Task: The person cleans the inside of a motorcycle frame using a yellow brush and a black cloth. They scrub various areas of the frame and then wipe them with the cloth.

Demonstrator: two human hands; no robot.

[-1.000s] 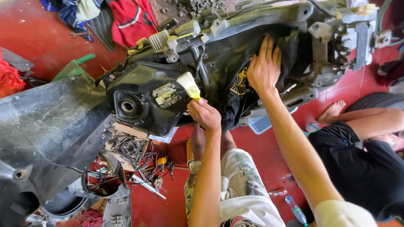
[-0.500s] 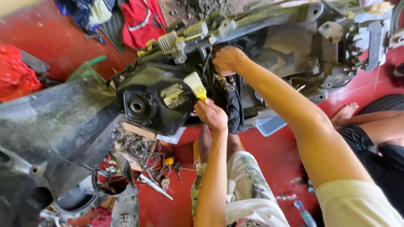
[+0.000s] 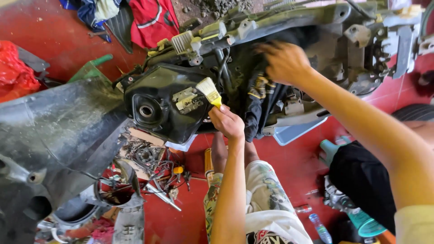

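Brush (image 3: 209, 90) against tank (image 3: 158, 106), tools (image 3: 153, 174) below it, frame (image 3: 316, 54) to the right

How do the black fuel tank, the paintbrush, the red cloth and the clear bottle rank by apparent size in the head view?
1. Black fuel tank
2. Red cloth
3. Paintbrush and clear bottle: look alike, unranked.

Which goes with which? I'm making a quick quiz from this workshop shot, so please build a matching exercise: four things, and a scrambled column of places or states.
Things:
1. paintbrush
2. right hand
3. red cloth
4. pile of small tools

Places or states:
A. on the floor below the black tank
B. held in the left hand
C. reaching into the frame, blurred
D. on the floor at the top

Pairs: 1-B, 2-C, 3-D, 4-A
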